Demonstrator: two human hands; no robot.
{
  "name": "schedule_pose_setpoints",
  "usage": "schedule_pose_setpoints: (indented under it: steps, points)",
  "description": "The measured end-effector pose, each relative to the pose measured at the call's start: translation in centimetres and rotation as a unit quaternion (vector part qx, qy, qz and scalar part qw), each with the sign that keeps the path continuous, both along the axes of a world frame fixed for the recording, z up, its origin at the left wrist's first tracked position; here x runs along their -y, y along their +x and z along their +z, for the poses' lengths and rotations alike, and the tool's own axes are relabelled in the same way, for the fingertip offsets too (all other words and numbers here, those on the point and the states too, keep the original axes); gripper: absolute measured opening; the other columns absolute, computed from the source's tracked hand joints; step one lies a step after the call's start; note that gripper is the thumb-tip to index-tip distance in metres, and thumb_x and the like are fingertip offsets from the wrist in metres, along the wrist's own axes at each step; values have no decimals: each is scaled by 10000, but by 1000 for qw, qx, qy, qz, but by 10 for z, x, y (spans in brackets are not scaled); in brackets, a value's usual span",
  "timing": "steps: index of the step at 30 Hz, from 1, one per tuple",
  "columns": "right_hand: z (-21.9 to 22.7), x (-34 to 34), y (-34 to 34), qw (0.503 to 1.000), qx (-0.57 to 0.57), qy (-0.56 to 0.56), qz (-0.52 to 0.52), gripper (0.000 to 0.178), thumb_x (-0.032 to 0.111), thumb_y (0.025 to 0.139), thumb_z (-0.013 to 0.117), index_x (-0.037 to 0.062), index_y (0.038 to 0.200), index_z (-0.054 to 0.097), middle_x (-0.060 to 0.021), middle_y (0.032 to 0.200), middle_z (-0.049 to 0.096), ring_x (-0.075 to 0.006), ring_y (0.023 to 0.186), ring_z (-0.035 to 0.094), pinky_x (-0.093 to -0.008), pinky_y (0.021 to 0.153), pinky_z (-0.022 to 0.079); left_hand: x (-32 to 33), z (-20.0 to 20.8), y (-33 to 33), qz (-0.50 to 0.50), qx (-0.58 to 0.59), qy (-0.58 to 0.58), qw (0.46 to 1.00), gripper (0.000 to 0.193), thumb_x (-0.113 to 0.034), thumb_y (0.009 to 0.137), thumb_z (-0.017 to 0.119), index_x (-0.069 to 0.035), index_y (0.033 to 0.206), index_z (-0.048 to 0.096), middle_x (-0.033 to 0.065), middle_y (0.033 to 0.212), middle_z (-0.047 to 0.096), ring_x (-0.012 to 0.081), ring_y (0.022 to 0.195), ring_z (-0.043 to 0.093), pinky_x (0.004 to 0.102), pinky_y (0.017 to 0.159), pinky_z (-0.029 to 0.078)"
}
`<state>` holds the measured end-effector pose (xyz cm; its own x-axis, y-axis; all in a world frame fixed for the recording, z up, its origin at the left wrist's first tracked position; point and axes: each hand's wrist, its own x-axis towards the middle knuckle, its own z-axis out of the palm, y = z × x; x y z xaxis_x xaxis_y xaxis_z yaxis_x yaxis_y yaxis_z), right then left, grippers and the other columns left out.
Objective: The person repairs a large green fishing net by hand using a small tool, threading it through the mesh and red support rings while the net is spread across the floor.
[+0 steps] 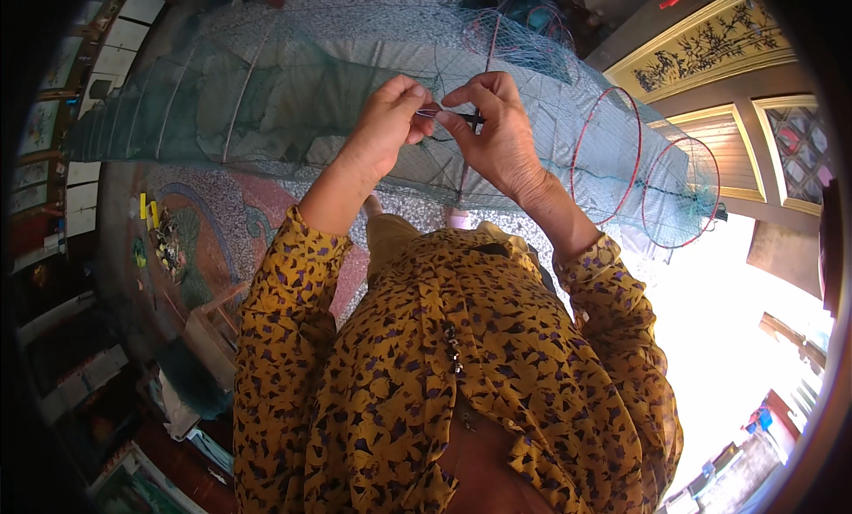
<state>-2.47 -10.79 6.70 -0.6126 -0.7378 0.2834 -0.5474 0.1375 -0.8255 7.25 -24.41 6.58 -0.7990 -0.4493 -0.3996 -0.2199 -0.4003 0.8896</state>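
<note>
A long tube of green fishing net (293,114), stretched over hoops and frames, lies across in front of me. Above it, my left hand (390,114) is closed in a pinch on a thin purplish cord (428,113). My right hand (501,132) is closed just beside it, fingertips a short gap from the left ones. Between its thumb and fingers sits a slim dark piece (477,119), mostly hidden, whose kind I cannot make out. The cord runs between both sets of fingertips. Red hoops (577,150) hold the net's right end round.
A heap of looser blue-green netting (524,43) lies at the far side. Yellow pieces (148,210) and scraps lie on the patterned floor (257,203) to the left. A wooden panelled door (710,132) stands at right, beside a bright opening. Cluttered furniture lines the left.
</note>
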Motion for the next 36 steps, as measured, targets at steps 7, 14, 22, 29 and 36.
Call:
schedule_pose_setpoints:
  steps: [7, 14, 22, 29, 36]
  points:
    - [-2, -3, -9, 998, 10, 11, 55, 123, 111, 747, 710, 45, 830, 647, -115, 930, 543, -248, 803, 583, -328, 666, 497, 14, 6, -6, 24, 17, -106, 994, 133, -150, 959, 436, -61, 876, 490, 52, 822, 581, 55, 600, 470, 185, 485, 351]
    - [-4, 0, -2, 1000, 12, 13, -12, 95, 81, 744, 698, 46, 818, 649, -110, 912, 550, -248, 777, 583, -329, 652, 491, 4, 26, 0, -7, -37, -172, 984, 135, -154, 961, 441, -52, 885, 486, 60, 853, 587, 51, 569, 467, 196, 487, 367]
    - [-5, -4, -14, 995, 53, -7, 83, 82, 71, 750, 686, 53, 820, 648, -91, 892, 563, -245, 798, 577, -325, 673, 481, 14, 13, -7, 12, 16, -159, 987, 127, -139, 962, 428, -45, 903, 490, 78, 875, 593, 85, 577, 515, 209, 495, 388]
    - [-4, 2, 1, 1000, 6, 14, -13, 83, 63, 728, 690, 63, 799, 649, -102, 869, 564, -269, 822, 564, -345, 688, 474, 4, 27, -9, -6, -32, -182, 983, 131, -133, 964, 418, -37, 905, 485, 84, 881, 592, 132, 675, 601, 218, 545, 443]
    - [-14, 4, 4, 999, 40, -3, -26, 98, 73, 722, 687, 65, 812, 647, -95, 875, 568, -278, 856, 551, -350, 736, 462, -30, 0, 15, 76, 19, 78, 994, 112, -91, 953, 412, -23, 930, 498, 81, 885, 599, 149, 759, 611, 246, 635, 480]
